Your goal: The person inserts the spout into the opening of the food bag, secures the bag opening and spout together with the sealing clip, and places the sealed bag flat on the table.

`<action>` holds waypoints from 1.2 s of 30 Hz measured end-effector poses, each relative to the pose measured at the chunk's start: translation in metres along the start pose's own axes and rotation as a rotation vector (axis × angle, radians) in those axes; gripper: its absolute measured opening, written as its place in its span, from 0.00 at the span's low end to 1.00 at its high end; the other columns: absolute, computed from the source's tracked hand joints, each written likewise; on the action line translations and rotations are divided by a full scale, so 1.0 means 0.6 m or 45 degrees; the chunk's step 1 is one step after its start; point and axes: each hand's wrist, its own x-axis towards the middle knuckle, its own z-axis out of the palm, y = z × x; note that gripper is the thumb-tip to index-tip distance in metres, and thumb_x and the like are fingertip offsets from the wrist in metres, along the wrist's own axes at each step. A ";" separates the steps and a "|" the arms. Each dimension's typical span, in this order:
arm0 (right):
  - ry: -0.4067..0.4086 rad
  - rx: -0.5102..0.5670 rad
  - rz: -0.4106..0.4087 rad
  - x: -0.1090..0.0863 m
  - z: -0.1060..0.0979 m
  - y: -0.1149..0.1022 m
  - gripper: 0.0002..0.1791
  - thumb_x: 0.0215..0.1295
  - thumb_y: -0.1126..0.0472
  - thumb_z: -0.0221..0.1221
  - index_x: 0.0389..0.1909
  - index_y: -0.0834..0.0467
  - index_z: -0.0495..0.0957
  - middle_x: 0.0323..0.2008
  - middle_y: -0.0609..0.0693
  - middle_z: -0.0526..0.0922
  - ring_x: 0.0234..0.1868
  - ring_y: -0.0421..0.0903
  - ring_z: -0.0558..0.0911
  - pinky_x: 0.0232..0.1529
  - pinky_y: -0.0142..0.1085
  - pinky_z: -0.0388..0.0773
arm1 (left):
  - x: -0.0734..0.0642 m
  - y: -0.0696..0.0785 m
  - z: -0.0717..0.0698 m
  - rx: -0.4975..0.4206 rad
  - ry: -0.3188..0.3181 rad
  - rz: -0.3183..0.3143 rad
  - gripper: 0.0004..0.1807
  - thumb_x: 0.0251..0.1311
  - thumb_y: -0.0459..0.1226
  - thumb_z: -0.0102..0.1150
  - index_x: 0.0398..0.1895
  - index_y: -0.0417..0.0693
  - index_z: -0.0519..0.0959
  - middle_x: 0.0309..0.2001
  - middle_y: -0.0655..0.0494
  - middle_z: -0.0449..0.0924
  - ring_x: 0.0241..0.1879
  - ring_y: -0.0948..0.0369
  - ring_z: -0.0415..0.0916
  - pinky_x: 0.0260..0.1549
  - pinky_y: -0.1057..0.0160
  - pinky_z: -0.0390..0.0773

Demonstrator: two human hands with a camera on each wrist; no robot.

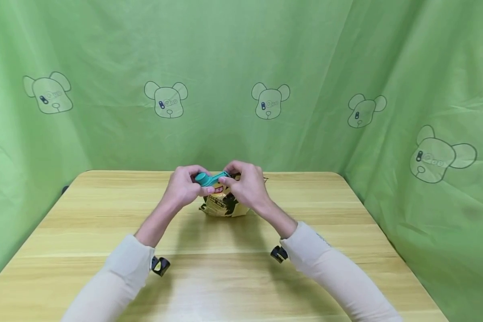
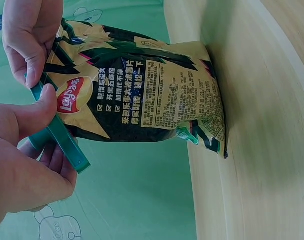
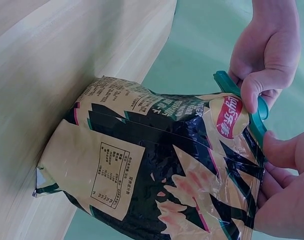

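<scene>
A black and gold chip bag [image 1: 221,208] stands upright on the table, its top edge between the two hands. Across that top lies a teal bag clip [image 2: 69,147] with a round, cap-like part on the left side. The left hand [image 1: 181,187] grips the clip near this round part, thumb in front and fingers behind. With its thumb on the clip's other end, the right hand [image 1: 249,185] pinches clip and bag top together; its fingers are partly hidden behind the bag [image 3: 157,165]. How far the clip closes over the bag's edge cannot be told.
The wooden table [image 1: 209,286] reaches toward a green curtain [image 1: 217,49] printed with bear heads, which hangs behind and along both sides. Dark wrist-camera mounts [image 1: 161,266] sit at both sleeve cuffs, above the tabletop.
</scene>
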 end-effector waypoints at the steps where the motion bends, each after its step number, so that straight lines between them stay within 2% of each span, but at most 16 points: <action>1: 0.009 -0.004 -0.002 0.000 0.000 -0.001 0.06 0.60 0.63 0.71 0.36 0.59 0.85 0.32 0.50 0.89 0.31 0.44 0.84 0.33 0.36 0.79 | 0.000 0.000 0.000 -0.002 0.001 -0.002 0.18 0.49 0.31 0.79 0.45 0.48 0.86 0.45 0.47 0.86 0.44 0.54 0.82 0.44 0.59 0.83; 11: 0.112 -0.071 -0.033 -0.005 0.009 -0.006 0.05 0.58 0.65 0.72 0.34 0.60 0.85 0.31 0.52 0.88 0.33 0.48 0.81 0.38 0.39 0.74 | 0.001 0.002 0.003 -0.028 0.013 -0.007 0.17 0.48 0.29 0.78 0.43 0.47 0.86 0.45 0.46 0.86 0.44 0.54 0.82 0.45 0.59 0.84; 19: 0.163 -0.117 -0.085 -0.009 0.017 -0.003 0.06 0.58 0.66 0.71 0.35 0.60 0.85 0.29 0.52 0.86 0.32 0.48 0.77 0.39 0.40 0.72 | 0.002 0.002 0.004 0.009 0.011 0.016 0.17 0.48 0.29 0.78 0.43 0.47 0.86 0.44 0.46 0.86 0.43 0.53 0.81 0.43 0.59 0.84; 26: 0.097 -0.137 -0.168 -0.012 0.008 0.001 0.07 0.61 0.63 0.70 0.37 0.61 0.85 0.32 0.51 0.88 0.34 0.49 0.79 0.42 0.42 0.74 | 0.002 0.001 -0.003 0.035 -0.011 0.022 0.18 0.48 0.31 0.78 0.44 0.48 0.86 0.45 0.47 0.85 0.43 0.54 0.79 0.43 0.60 0.81; 36: 0.043 -0.115 -0.143 -0.014 0.001 -0.001 0.08 0.61 0.62 0.71 0.38 0.61 0.86 0.33 0.51 0.89 0.33 0.46 0.80 0.36 0.37 0.76 | -0.003 0.001 0.000 0.038 0.012 0.006 0.17 0.46 0.30 0.79 0.41 0.48 0.87 0.40 0.49 0.86 0.39 0.55 0.78 0.38 0.62 0.80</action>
